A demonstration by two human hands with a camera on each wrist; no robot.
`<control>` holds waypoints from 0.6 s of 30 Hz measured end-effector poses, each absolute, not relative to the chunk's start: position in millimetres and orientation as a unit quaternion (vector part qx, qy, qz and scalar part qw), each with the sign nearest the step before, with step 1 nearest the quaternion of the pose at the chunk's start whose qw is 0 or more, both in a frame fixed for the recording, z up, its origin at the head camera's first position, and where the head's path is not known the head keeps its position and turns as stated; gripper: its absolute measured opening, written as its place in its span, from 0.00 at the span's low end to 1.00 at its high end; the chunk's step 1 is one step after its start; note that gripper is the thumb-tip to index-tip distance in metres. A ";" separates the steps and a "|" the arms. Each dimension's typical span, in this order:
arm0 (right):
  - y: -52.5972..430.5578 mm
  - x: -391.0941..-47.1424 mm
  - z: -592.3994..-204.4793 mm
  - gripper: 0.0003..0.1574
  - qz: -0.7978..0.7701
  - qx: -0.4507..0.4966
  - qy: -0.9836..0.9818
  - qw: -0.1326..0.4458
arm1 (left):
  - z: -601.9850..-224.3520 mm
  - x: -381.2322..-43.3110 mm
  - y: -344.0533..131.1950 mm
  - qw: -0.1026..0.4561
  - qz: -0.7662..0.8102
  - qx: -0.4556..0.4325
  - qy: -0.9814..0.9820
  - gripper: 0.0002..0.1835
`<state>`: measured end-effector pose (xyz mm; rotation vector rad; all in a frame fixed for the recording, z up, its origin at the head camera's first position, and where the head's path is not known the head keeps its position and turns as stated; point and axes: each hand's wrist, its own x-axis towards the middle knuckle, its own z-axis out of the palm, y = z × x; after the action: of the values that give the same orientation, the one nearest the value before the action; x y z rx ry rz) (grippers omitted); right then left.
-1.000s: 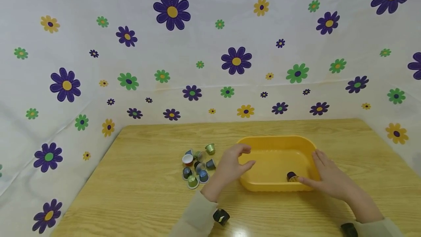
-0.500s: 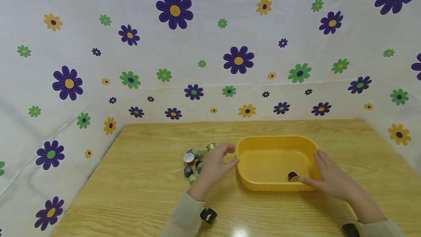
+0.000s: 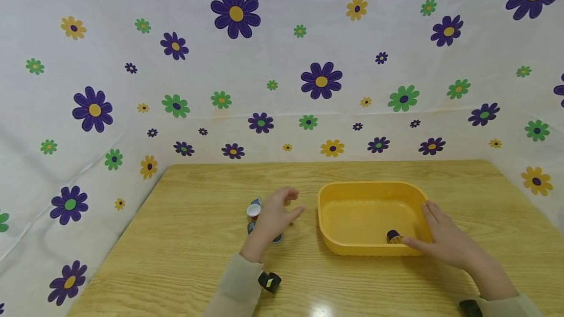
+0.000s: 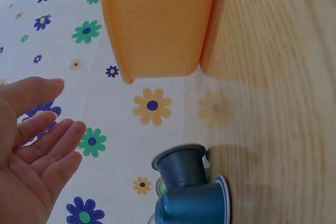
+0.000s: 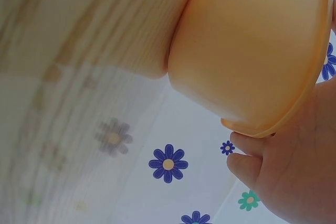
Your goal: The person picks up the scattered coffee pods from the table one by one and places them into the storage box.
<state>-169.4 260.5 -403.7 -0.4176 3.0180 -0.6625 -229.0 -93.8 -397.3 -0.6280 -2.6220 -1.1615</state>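
Observation:
My left hand (image 3: 270, 215) hovers over the loose coffee capsules with thumb and fingers spread apart, nothing between them. It hides most of the pile; a white-lidded capsule (image 3: 253, 211) shows at its left. In the left wrist view, a dark grey capsule (image 4: 182, 167) and a blue capsule (image 4: 193, 206) lie together beyond the fingers. My right hand (image 3: 451, 242) rests on the right end of a yellow plastic basin (image 3: 357, 219), its fingers along the rim and its thumb reaching over the front corner. Beside that thumb, a dark capsule with gold (image 3: 393, 236) lies inside the basin.
The wooden table (image 3: 185, 258) carries the basin right of centre and the capsules to its left. White flower-printed cloth (image 3: 273, 53) stands behind and along both sides. Black bands (image 3: 270, 282) are at the wrists.
My left hand has moved left from above the basin's left end to over the capsule pile, staying spread. The right hand stays on the basin. The view has shifted slightly.

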 end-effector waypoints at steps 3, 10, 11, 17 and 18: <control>261.0 -169.8 -403.7 0.62 -0.213 -0.137 0.967 0.009 | -400.2 -231.5 -96.7 0.094 -0.384 -0.201 -0.896 0.18; 261.2 -170.1 -403.2 0.62 -0.211 -0.139 0.967 0.013 | -404.2 -236.0 -101.9 0.062 -0.375 -0.184 -0.906 0.19; 261.2 -170.1 -403.2 0.62 -0.211 -0.139 0.967 0.013 | -404.8 -236.5 -102.4 0.059 -0.373 -0.183 -0.908 0.19; 261.2 -170.0 -402.3 0.62 -0.214 -0.134 0.967 0.020 | -408.3 -239.5 -104.3 0.030 -0.354 -0.167 -0.920 0.20; 261.1 -170.0 -402.0 0.63 -0.214 -0.133 0.968 0.021 | -408.9 -239.8 -104.6 0.025 -0.351 -0.164 -0.921 0.20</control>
<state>-170.0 261.1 -402.0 -0.4126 3.0002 -0.6635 -239.8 -104.6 -408.9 -0.5085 -2.8494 -1.0857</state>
